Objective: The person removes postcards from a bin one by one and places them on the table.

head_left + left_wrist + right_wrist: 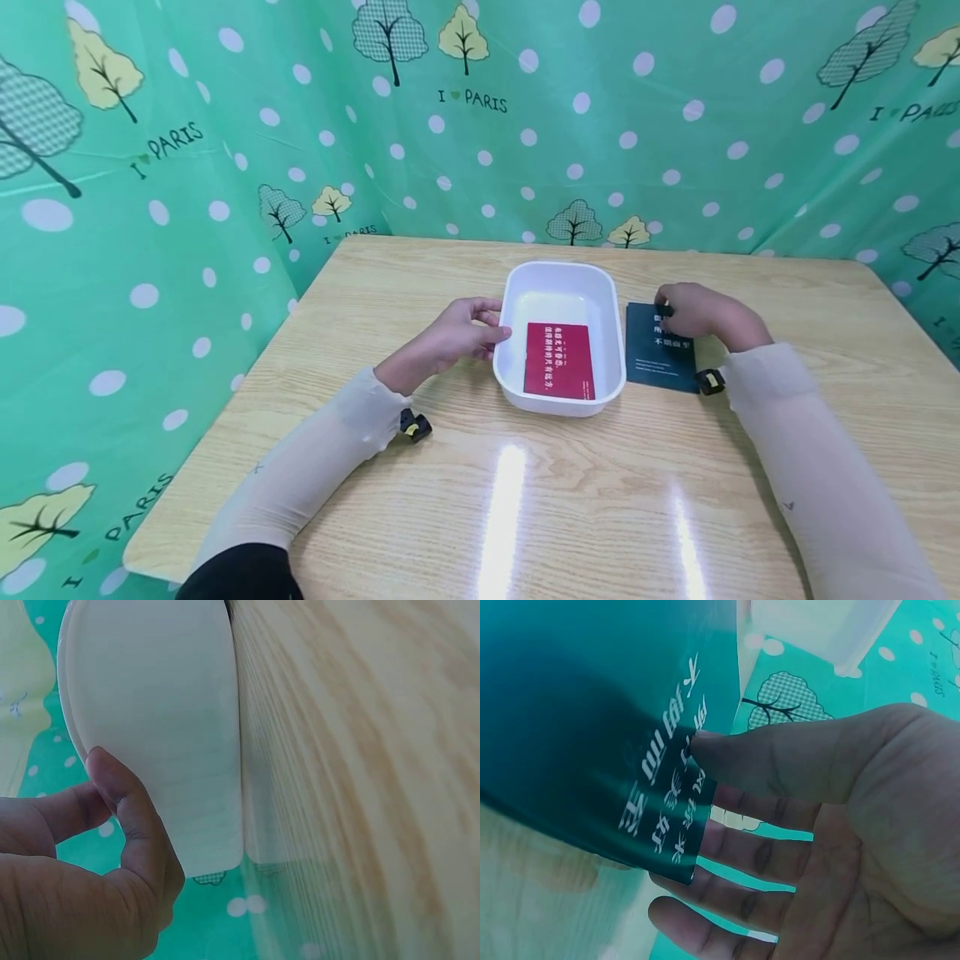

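Observation:
A white plastic basin (559, 405) stands on the table, with a red booklet (558, 360) lying flat inside, printed in white characters. My left hand (467, 332) pinches the basin's left rim. In the left wrist view the thumb (124, 787) lies against the outer wall of the basin (157, 712). To the right of the basin is a dark teal booklet (652, 354) with white lettering. My right hand (697, 310) grips its far edge. Seen from the right wrist, the thumb (742, 754) is on top of the teal booklet (592, 727) and several fingers are beneath it.
The light wood table (420, 517) carries the basin and the teal booklet. Behind it and along its left side hangs a green curtain (495, 167) with white dots and trees. A small black device sits at each wrist.

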### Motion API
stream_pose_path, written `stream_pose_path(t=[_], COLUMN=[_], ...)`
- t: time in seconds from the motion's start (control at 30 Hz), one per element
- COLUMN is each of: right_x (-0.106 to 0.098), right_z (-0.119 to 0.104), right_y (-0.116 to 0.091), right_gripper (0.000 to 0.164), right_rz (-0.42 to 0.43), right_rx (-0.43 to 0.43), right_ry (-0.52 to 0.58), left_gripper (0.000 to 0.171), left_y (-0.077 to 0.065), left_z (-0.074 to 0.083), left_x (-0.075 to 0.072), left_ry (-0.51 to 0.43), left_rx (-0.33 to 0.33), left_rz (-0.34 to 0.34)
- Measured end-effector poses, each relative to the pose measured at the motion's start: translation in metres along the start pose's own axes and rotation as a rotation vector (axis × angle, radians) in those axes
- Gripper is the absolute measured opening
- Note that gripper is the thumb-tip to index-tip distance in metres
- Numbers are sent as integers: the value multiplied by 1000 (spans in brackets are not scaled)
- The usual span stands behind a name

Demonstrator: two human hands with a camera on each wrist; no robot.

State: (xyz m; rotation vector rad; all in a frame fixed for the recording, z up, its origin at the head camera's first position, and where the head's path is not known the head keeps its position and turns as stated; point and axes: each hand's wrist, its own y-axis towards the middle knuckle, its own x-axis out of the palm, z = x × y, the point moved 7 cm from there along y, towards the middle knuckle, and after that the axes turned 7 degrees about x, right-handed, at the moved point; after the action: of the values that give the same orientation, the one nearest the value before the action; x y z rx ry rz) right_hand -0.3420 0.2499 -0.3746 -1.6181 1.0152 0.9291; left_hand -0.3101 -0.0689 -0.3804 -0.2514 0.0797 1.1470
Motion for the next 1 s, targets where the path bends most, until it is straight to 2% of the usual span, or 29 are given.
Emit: stream_pose_path(t=[0.9, 1.0], right_x=[3, 0], right_z=[-3, -4], right_y=[1, 0], right_gripper=[37, 38], right_rz=[34, 57], right_rx=[51, 50], right_ry=[-23, -36], left_gripper=[47, 49], left_y=[0, 1], left_z=[0, -1], left_x=[1, 1], left_ry=[-11, -16], left_rx=[-14, -18], left_rz=[-4, -12])
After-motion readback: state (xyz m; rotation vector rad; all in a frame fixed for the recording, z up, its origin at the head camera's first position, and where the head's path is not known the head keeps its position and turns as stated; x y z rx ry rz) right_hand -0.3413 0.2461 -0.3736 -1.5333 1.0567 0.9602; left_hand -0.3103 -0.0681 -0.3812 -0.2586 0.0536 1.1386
